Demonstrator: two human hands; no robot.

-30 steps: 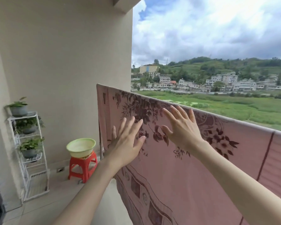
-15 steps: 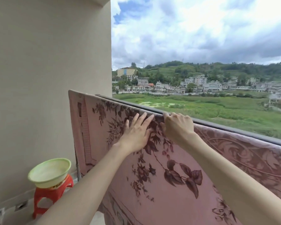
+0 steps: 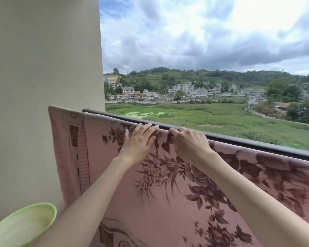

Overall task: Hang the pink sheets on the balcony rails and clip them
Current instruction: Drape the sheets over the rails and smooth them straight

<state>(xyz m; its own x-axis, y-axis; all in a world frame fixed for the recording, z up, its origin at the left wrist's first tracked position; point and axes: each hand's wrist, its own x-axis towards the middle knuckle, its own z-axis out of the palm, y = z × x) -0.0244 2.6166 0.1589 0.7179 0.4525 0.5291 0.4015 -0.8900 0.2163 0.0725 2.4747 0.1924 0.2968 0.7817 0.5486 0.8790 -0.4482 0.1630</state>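
Note:
A pink sheet (image 3: 168,202) with dark red flowers and leaves hangs over the grey balcony rail (image 3: 248,141) and drapes down on the near side. My left hand (image 3: 139,141) lies flat on the sheet just under the rail, fingers stretched up to the top edge. Beside it, my right hand (image 3: 189,143) is curled over the sheet's top edge at the rail and grips the cloth. The two hands almost touch. No clip shows in view.
A beige wall (image 3: 43,68) closes the balcony's left end, where the sheet's bordered side edge (image 3: 70,148) hangs. A light green plastic basin (image 3: 21,227) sits at the bottom left. Beyond the rail are fields, houses and hills.
Both hands have gone from hovering open before the sheet up to its top edge at the rail. The right hand has closed on the cloth. The view has shifted right and closer.

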